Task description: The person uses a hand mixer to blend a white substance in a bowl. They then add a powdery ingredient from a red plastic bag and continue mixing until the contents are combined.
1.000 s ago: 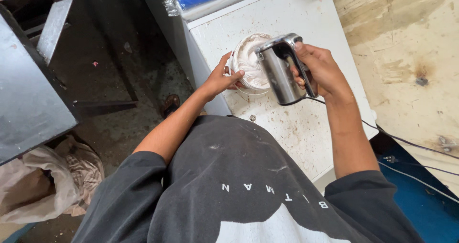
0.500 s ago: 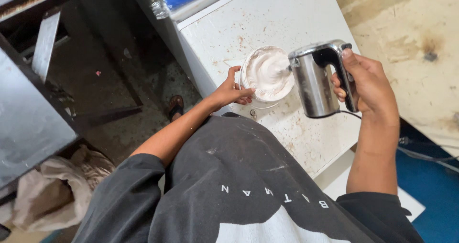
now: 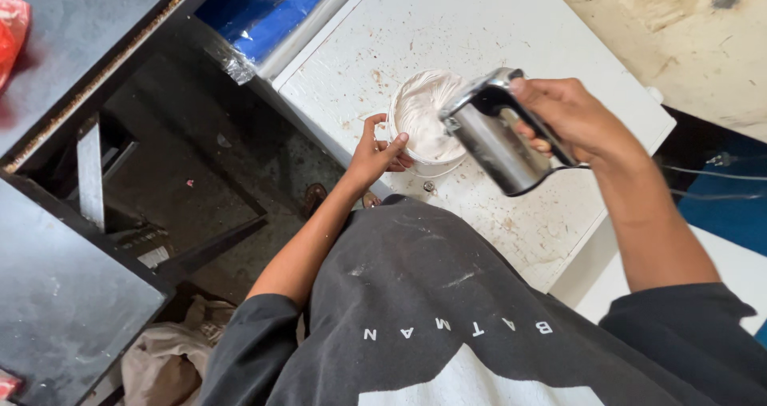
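I stand over a white counter [image 3: 511,30], looking down past my dark shirt [image 3: 447,310]. My right hand [image 3: 571,118] is wrapped around the black handle of a silver mixer [image 3: 491,138], fingers [image 3: 543,144] closed tight on the grip, thumb over the top. The mixer is tilted, its front end pointing down into a white tub [image 3: 427,122] that sits on the counter near its front edge. The tub holds thick white cream [image 3: 423,106], whipped into soft ridges; the beaters are hidden behind the mixer body, so I cannot tell how deep they reach.

My left hand [image 3: 379,150] steadies the tub from the side nearest me. The thumb hooks over the rim and the other fingers curl against the outer wall, so the hand is clamped on the tub's edge.

The counter is speckled with brown spots and smears around the tub. A thin cord [image 3: 703,170] runs from behind my right wrist off to the right, over a blue surface. Beyond the counter's left edge lies a blue sheet [image 3: 264,14] with clear wrap at its corner. To the left, lower down, is a dark floor [image 3: 192,150] with a dark metal frame [image 3: 96,174], and a crumpled beige cloth [image 3: 160,358] lies by my left elbow.
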